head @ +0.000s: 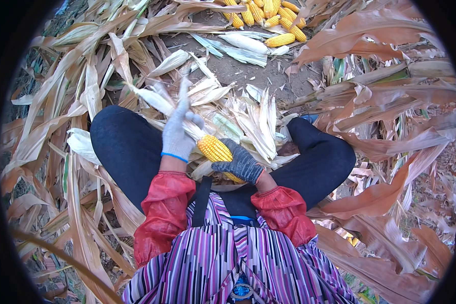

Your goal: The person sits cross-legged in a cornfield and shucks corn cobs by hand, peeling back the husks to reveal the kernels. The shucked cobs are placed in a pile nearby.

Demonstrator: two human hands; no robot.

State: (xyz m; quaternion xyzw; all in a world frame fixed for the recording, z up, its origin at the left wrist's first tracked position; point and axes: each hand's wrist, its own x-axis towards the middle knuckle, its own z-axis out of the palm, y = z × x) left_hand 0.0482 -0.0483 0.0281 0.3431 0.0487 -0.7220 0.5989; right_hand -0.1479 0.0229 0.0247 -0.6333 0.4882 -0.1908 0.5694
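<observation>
My right hand point(241, 161), in a dark grey knit glove, grips a yellow corn cob point(214, 149) around its lower part. Bare kernels show at the cob's upper end and below my fingers. Pale husk point(155, 99) trails from the upper end towards the far left. Over this husk lies my left hand point(177, 131), in a light grey glove with a blue cuff edge. Its index finger points away from me, and some fingers are blurred. Whether they clasp the husk is hard to see.
Stripped husks point(260, 123) lie between my bent legs. Beyond them, several bare yellow cobs point(266, 15) form a pile on brown soil point(250, 74), with a husk-covered ear point(247, 42) close by. Dry corn stalks and leaves point(380, 102) crowd both sides. Another husk-covered ear point(83, 144) rests beside my left knee.
</observation>
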